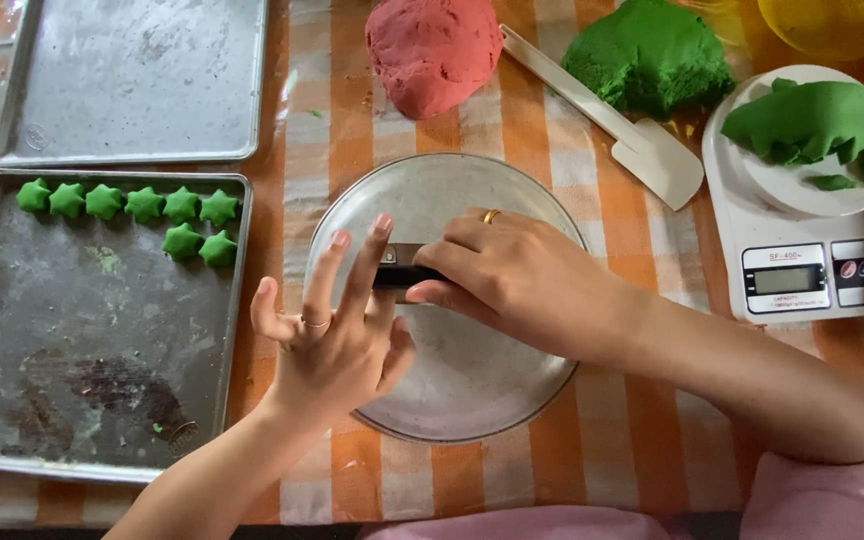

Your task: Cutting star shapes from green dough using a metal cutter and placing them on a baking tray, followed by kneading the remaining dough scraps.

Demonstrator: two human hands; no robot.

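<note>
The left hand (pixel 337 335), fingers spread and grasping nothing, presses beside the small dark metal cutter (pixel 399 268) that the right hand (pixel 512 275) clenches over the round metal plate (pixel 472 390). The cutter is probably rigid and light; hold its sides.

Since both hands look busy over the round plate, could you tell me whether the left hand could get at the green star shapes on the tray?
Probably yes: the left hand has open fingers, and nothing lies between it and the green stars.
</note>
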